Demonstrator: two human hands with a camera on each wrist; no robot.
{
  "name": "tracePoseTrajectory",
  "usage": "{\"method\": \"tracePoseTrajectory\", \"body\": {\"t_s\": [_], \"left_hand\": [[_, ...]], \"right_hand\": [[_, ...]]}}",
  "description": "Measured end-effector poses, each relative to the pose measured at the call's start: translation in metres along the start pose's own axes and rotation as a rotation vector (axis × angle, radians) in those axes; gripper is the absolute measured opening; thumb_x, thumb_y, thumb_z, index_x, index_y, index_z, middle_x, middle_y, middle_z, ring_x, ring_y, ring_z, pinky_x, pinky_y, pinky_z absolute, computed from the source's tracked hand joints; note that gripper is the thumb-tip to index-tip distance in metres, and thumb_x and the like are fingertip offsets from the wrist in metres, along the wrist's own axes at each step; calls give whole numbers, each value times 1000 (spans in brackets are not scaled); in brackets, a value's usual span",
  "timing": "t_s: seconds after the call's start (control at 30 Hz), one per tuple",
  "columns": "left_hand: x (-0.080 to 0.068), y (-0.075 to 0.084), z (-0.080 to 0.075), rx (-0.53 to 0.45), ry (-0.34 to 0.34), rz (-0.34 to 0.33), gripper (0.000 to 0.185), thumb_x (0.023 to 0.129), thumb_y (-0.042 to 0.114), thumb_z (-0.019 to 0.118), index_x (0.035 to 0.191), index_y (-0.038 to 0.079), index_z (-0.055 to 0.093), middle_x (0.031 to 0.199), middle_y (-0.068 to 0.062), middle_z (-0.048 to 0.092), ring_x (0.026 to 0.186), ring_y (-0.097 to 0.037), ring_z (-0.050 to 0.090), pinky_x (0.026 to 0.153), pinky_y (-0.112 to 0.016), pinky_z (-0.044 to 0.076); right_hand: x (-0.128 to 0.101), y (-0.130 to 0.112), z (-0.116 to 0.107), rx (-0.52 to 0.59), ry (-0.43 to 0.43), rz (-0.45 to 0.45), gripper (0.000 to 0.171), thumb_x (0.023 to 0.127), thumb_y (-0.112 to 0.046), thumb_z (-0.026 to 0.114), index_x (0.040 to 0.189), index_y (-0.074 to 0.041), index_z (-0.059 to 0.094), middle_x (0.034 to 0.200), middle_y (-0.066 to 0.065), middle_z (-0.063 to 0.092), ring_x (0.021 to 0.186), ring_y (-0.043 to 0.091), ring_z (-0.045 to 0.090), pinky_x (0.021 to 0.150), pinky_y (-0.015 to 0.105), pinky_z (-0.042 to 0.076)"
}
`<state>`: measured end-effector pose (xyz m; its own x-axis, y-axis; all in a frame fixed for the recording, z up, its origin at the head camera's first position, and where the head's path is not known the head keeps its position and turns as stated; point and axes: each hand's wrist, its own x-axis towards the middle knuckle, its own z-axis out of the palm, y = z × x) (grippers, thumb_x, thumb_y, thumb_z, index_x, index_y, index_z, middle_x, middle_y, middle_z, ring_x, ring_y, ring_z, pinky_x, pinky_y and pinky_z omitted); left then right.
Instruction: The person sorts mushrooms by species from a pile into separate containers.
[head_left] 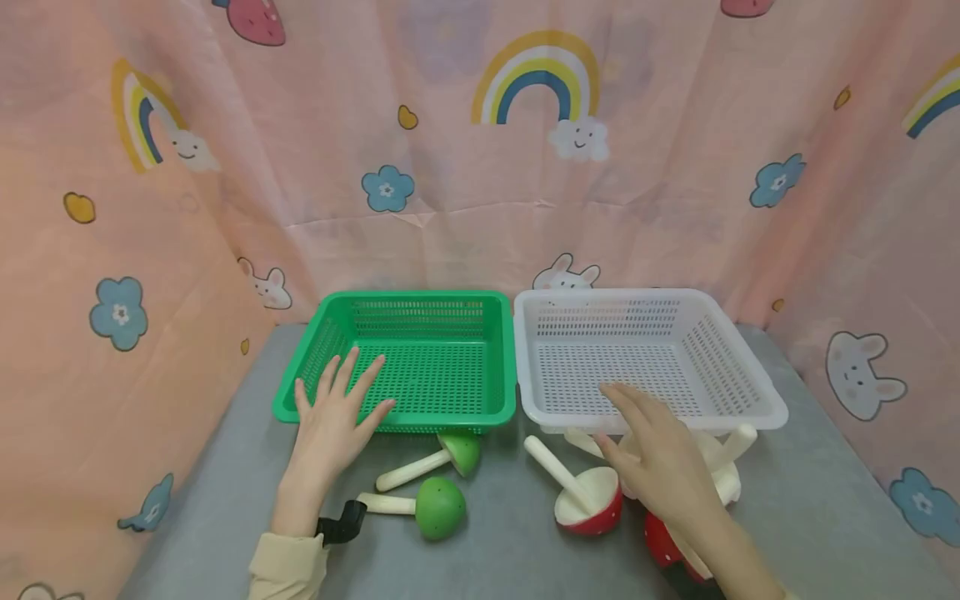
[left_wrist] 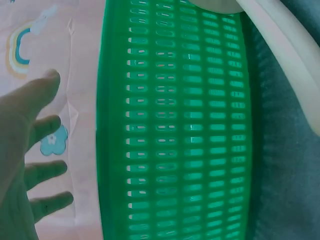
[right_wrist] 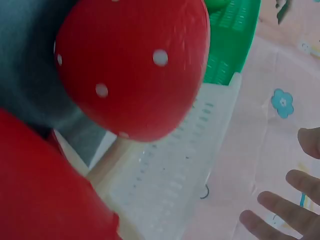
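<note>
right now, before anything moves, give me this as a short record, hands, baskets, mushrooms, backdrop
left hand: fingers spread, holding nothing
right hand: fingers extended, holding nothing
green basket: on the left
white basket: beside it, on the right
green mushrooms: two, nearer than the green basket, stems leftward
red mushrooms: one fully visible, another partly behind the right arm
mushroom total: cannot tell, some partly hidden
table: gray
curtain: pink, patterned
</note>
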<state>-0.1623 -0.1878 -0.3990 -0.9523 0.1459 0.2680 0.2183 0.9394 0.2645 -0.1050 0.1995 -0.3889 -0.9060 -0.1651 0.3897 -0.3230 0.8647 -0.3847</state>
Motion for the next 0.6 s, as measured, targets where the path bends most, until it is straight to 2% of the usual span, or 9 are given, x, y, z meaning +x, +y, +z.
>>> {"method": "tracePoseTrajectory", "body": {"t_s": [0.17,0.37,0.5,0.6], "left_hand": [[-3,-4,6,-14,11,-8,64,92,49,58,149,33,34,157,-11,29,144,-37,26,108,-76,8],[-6,-7,11,-35,22,-28,61,93,55,53,147,30,39,151,-12,39,135,-37,37,107,-67,22],[-9,-9,11,-33,58,-24,59,92,54,56,143,27,46,144,-13,47,131,-36,42,105,-62,25],[-12,-9,10,-21,83,-60,59,90,53,58,141,25,49,138,-13,52,125,-36,46,102,-61,26]], "right_hand": [[-6,-4,11,25,84,-69,57,81,-21,75,135,-17,54,130,8,59,120,29,53,97,51,46],[-14,-10,24,3,99,-130,53,79,-21,77,130,-20,59,122,1,64,112,21,58,90,45,49],[-17,-13,30,-3,108,-159,55,77,-20,79,128,-20,60,119,-2,66,108,20,60,86,42,47],[-17,-14,36,-11,104,-173,55,76,-21,79,128,-21,60,116,-3,66,106,19,62,83,40,52]]}}
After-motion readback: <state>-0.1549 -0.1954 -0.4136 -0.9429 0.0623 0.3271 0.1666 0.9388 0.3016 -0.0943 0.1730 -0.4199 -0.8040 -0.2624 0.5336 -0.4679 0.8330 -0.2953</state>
